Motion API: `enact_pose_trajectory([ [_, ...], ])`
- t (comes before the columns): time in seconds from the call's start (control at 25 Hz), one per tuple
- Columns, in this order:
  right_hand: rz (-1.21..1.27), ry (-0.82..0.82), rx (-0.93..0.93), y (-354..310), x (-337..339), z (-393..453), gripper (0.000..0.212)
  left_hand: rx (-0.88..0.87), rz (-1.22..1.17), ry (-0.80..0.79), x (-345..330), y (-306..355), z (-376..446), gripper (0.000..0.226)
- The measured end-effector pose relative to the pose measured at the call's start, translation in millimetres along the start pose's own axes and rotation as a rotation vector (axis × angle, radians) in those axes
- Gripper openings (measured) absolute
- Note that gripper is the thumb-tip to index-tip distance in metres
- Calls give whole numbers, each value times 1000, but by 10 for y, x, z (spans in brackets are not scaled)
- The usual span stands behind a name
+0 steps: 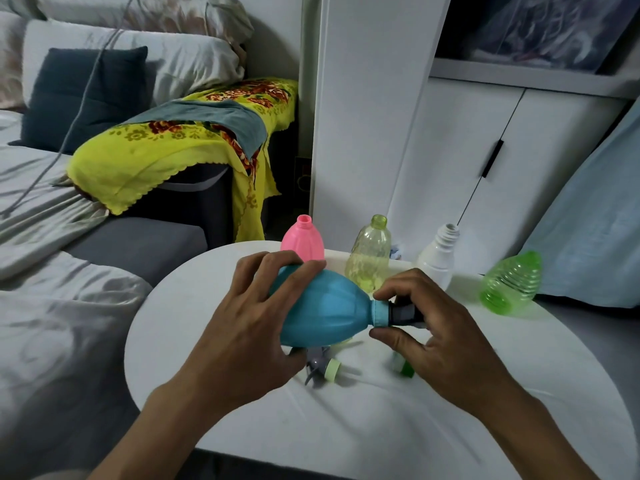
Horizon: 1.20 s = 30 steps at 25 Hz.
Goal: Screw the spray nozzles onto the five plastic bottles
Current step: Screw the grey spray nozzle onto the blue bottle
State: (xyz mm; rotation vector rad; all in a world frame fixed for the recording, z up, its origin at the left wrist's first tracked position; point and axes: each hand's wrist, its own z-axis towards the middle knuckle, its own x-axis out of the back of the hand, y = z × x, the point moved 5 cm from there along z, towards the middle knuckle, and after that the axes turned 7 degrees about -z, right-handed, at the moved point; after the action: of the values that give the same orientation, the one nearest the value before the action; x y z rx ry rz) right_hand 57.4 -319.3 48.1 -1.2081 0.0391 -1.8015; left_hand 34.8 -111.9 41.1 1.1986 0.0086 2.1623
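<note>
Hands meet above the white table [450,410] in the head view. The left hand [242,327] holds a blue bottle [322,313] on its side in the air, its grip wrapped round the fat end. The right hand [433,337] pinches the blue collar of a spray nozzle [391,313] at the bottle's neck between thumb and forefinger. Behind them stand a pink bottle [304,242], a yellow bottle [370,258] and a white bottle [440,258], all uncapped; a green bottle [510,282] lies tilted at the right. Loose nozzles [325,370] lie on the table under the blue bottle.
</note>
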Motion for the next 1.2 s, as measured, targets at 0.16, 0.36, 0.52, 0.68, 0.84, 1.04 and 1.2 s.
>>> enact_pose_trajectory([
  [0.16,17,0,-168,45,23,-25,39,-42,57,34,5,38,17,92],
  [0.36,478,-48,-386,104,43,4,18,-100,85,80,-11,82,13,91],
  [0.52,708,-208,-772,222,-70,-111,32,-130,119,43,-89,104,-7,92],
  [0.68,861,-311,-854,264,31,-142,54,-8,1,-5,-127,48,6,95],
  [0.84,976,-383,-707,253,157,-121,51,82,-149,-4,-150,4,9,97],
  [1.04,780,-382,-623,201,168,-135,36,114,-200,-4,-167,-30,7,98],
  [1.2,544,-341,-745,170,34,-115,59,73,-69,26,-146,-5,25,98],
])
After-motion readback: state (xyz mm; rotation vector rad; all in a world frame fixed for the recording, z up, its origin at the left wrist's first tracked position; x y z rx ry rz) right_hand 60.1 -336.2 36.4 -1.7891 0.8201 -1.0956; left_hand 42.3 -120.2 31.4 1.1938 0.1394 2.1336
